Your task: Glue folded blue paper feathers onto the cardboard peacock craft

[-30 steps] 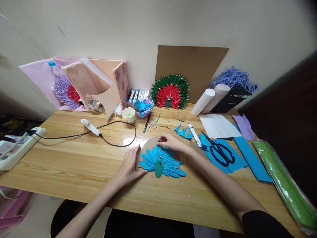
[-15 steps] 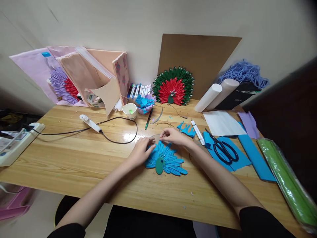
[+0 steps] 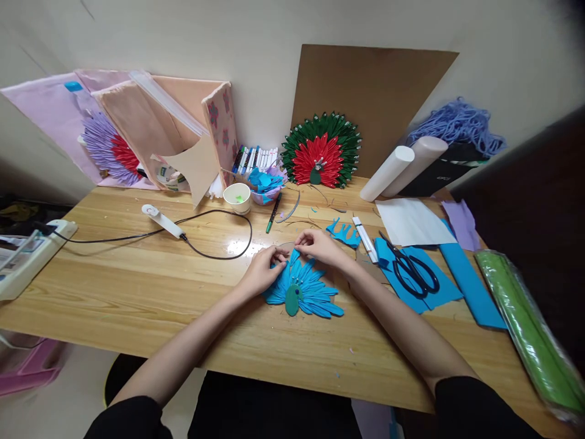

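A blue paper peacock [image 3: 305,291] with a green body lies on a round cardboard disc in the middle of the wooden table [image 3: 137,286]. My left hand [image 3: 264,270] rests on its upper left feathers with fingers curled and pressing. My right hand [image 3: 320,246] is at the top edge of the fan, its fingers pinched together on a blue feather tip.
Black scissors [image 3: 414,273] lie on blue paper sheets at the right, beside a white glue stick [image 3: 364,230] and a green roll [image 3: 530,332]. A corded white tool [image 3: 161,221], a paper cup [image 3: 237,196], markers and a red-green peacock [image 3: 321,150] stand behind.
My left hand has slid from the table at the left of the disc onto the blue feathers. The right hand stays at the top edge. The view has shifted slightly.
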### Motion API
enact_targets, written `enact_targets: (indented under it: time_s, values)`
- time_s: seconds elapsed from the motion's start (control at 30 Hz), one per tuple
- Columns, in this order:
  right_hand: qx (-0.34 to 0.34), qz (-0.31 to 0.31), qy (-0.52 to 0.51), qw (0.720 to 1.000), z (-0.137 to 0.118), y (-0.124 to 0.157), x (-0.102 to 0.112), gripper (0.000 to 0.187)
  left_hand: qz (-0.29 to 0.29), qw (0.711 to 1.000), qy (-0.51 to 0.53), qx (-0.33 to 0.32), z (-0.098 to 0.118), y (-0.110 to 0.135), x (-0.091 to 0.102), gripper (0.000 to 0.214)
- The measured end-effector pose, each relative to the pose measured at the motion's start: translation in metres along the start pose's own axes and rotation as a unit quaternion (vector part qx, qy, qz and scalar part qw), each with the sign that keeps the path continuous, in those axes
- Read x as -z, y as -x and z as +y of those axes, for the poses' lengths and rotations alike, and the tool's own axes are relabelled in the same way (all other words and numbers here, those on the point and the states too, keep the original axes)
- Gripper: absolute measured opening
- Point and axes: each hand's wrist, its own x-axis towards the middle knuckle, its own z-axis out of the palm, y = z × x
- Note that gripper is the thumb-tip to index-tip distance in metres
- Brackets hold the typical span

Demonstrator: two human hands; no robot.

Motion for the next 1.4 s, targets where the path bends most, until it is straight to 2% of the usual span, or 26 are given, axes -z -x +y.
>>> enact_targets:
  time_s: [0.23, 0.4, 0.73, 1.07, 1.4]
  values:
    - [0.025, -0.012, 0.018, 0.999, -0.008, 0.002, -0.001, 0.007, -0.002, 1.000, -0.001, -0.011, 0.002, 0.002, 0.002, 0.019]
    - [0.034, 0.004, 0.031, 0.999, -0.008, -0.001, 0.000, 0.007, -0.010, 1.000, -0.017, -0.012, 0.002, 0.003, 0.003, 0.019]
    - [0.085, -0.104, 0.033, 0.990, -0.008, 0.000, -0.001, 0.011, -0.003, 0.999, -0.029, -0.022, -0.001, 0.003, 0.001, 0.018]
    - [0.071, -0.154, 0.030, 0.985, -0.016, 0.001, 0.006, 0.012, 0.021, 0.998, -0.042, -0.032, 0.001, 0.004, -0.001, 0.014]
    - [0.069, -0.167, 0.037, 0.983, -0.016, -0.002, 0.005, 0.011, 0.051, 0.994, -0.093, -0.034, 0.001, 0.006, -0.005, 0.017]
